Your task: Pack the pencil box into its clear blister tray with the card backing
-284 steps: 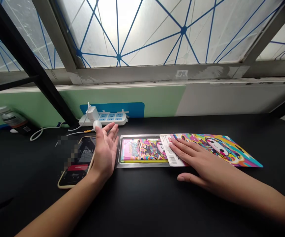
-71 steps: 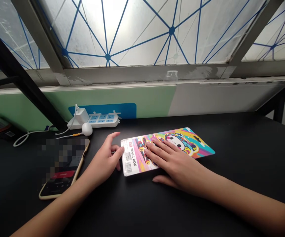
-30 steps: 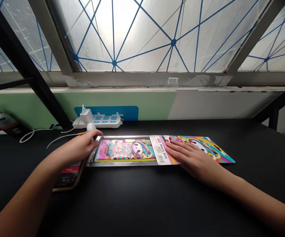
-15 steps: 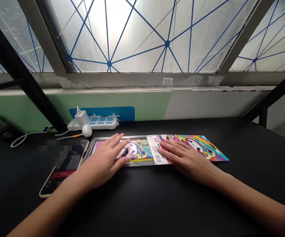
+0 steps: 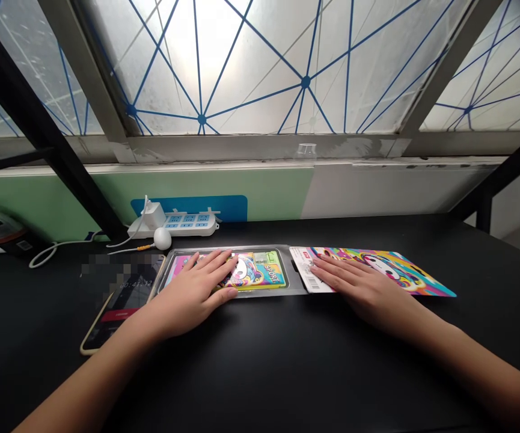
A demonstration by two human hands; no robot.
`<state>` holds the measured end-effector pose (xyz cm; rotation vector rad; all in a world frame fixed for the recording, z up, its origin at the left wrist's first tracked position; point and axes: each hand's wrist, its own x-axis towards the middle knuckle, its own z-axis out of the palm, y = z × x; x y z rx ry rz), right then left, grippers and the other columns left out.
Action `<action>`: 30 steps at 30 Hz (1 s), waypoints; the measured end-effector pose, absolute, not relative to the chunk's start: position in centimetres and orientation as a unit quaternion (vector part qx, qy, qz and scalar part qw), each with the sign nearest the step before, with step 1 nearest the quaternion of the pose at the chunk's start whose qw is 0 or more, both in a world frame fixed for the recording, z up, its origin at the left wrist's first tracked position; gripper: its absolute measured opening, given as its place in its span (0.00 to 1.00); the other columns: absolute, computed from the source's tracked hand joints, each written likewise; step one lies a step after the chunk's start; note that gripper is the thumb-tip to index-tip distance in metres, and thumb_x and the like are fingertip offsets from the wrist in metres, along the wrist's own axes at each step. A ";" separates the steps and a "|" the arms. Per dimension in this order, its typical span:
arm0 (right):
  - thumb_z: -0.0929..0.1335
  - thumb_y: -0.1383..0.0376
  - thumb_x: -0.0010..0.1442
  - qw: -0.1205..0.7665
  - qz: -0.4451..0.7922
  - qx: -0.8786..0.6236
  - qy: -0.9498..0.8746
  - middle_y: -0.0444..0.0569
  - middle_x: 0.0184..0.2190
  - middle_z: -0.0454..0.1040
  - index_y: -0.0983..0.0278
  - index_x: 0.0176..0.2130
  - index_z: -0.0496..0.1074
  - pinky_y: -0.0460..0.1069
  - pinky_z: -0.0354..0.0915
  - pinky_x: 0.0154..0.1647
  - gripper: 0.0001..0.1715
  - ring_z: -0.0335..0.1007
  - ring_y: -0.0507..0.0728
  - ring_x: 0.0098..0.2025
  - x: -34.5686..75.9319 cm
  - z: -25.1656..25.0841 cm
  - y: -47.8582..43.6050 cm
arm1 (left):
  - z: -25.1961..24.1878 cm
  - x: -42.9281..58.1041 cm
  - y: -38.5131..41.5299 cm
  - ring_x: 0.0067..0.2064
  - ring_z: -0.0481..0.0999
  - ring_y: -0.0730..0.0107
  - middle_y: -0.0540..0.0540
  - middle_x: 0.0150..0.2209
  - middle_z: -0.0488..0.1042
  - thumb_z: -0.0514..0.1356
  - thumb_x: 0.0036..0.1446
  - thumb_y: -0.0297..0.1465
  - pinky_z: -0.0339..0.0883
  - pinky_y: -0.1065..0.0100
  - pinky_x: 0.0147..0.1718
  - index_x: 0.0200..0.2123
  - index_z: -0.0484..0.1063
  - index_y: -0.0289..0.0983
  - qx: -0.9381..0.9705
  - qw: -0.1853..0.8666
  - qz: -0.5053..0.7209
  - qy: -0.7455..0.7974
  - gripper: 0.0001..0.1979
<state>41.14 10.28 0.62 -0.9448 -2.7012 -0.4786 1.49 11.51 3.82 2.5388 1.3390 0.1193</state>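
A clear plastic tray (image 5: 293,282) lies flat on the black table (image 5: 287,367), with a colourful cartoon pen box (image 5: 260,270) inside it. My left hand (image 5: 196,294) rests palm down over the left part of the box, fingers spread. To the right, a bright printed card (image 5: 422,279) with a white label end overlaps the tray's right edge. My right hand (image 5: 363,288) lies flat on this card, fingers stretched out and covering part of the print.
A phone (image 5: 119,313) lies left of the tray, under my left forearm's side. Behind it are a white power strip (image 5: 192,225), a round white plug (image 5: 162,239) and cables. A dark bottle (image 5: 5,231) stands at far left.
The card has slid right under my right hand, uncovering more of the pen box and the tray's right end. My left hand has settled lower onto the box.
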 end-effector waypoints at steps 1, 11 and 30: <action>0.57 0.81 0.65 0.122 -0.175 -0.327 -0.920 0.52 0.68 0.64 0.57 0.75 0.40 0.63 0.65 0.65 0.47 0.62 0.62 0.69 41.5 0.8 10.1 | 3.9 1.4 11.6 0.75 0.43 0.52 0.46 0.75 0.45 0.44 0.73 0.50 0.39 0.40 0.70 0.74 0.49 0.45 0.873 0.144 0.046 0.465 0.32; 0.58 0.74 0.68 0.194 -0.227 -0.241 -0.923 0.60 0.63 0.71 0.74 0.65 0.66 0.64 0.59 0.66 0.29 0.63 0.70 0.67 32.8 3.1 1.9 | 4.3 3.0 13.2 0.76 0.41 0.54 0.42 0.75 0.47 0.48 0.71 0.37 0.35 0.38 0.69 0.72 0.54 0.41 0.848 0.224 0.069 0.475 0.28; 0.65 0.56 0.71 0.124 0.186 -0.185 -0.957 0.54 0.63 0.72 0.65 0.62 0.70 0.56 0.39 0.74 0.25 0.57 0.59 0.70 22.7 2.4 6.8 | 3.4 4.5 12.7 0.70 0.63 0.55 0.41 0.68 0.67 0.58 0.68 0.33 0.57 0.54 0.68 0.61 0.73 0.40 0.855 0.168 0.174 0.459 0.19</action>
